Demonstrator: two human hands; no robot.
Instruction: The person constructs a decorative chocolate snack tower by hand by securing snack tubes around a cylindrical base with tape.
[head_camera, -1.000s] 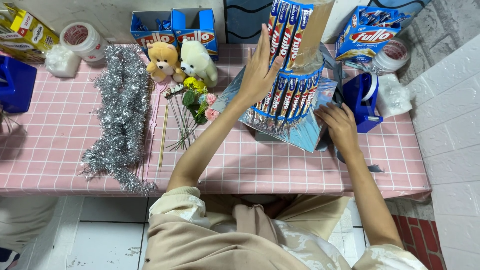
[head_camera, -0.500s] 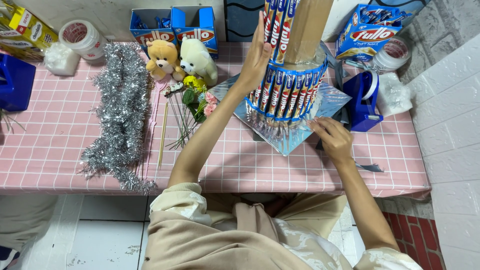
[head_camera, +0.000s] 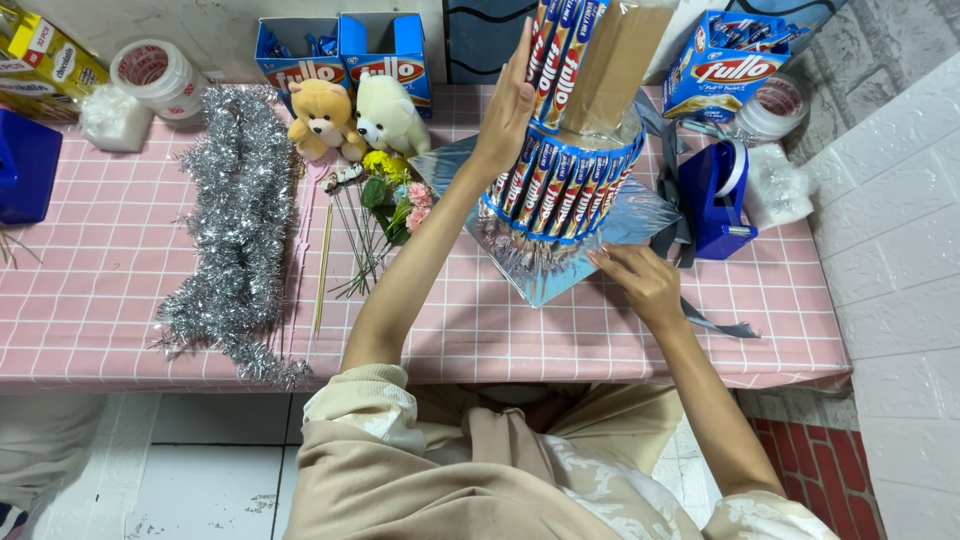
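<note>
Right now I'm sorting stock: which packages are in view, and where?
Yellow carton: table's far left corner, rectangular.
Two open blue boxes: far edge, behind the plush toys.
Blue snack box: far right, tilted, sticks inside.
Blue-and-red stick packets: ringed around the tower's lower tier.

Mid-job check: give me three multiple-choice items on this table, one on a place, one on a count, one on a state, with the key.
1. Where does the silver tinsel garland lie?
A. left of the two plush bears
B. on the foil board
C. inside a blue box

2. How many plush bears sit at the back of the table?
A. one
B. two
C. four

3. How is the left hand placed?
A. flat on the table
B. closed round the tape dispenser
C. open, pressed against the upright snack sticks of the snack tower

Key: 1 A, the garland runs down the cloth left of the bears. 2 B, one tan and one white. 3 C, its fingers lie along the upper sticks, while the right hand rests at the foil board.
</note>
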